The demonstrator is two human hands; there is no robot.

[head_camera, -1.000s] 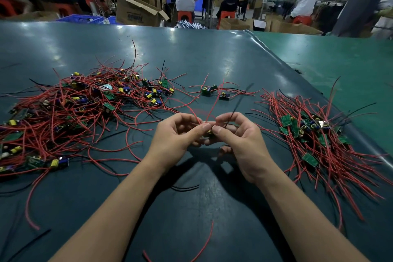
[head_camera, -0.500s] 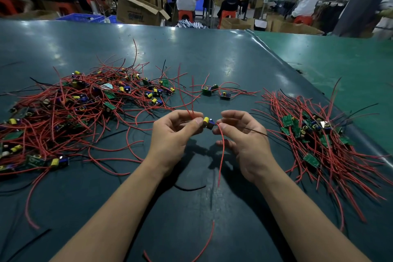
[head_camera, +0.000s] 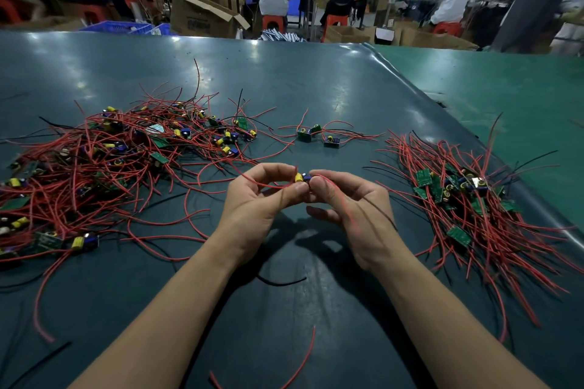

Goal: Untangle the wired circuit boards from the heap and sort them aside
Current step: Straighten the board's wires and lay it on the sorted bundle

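A: What is being held right now?

B: One small circuit board with a yellow round part and thin red wires (head_camera: 302,177) is pinched just above the middle of the dark green bench (head_camera: 284,79). It is gripped by the fingers of the left hand (head_camera: 256,202) on one side and the fingers of the right hand (head_camera: 350,202) on the other. Both sets of fingers are curled round it.

A: Where is the rest of the work?

B: A big tangled heap of red-wired boards (head_camera: 104,164) is spread near the left edge of the bench. A tidier sorted pile of green boards with red wires (head_camera: 467,199) is laid near the right edge. Two loose little boards (head_camera: 316,135) are left between them, farther back.

A: What could go wrong?

B: A red wire from the held board is draped over the right hand. If it is pulled hard, a wire could be torn off the board. One red wire seems to run back toward the heap, so more boards could be dragged along. The board could also be dropped, because only a small part is gripped.
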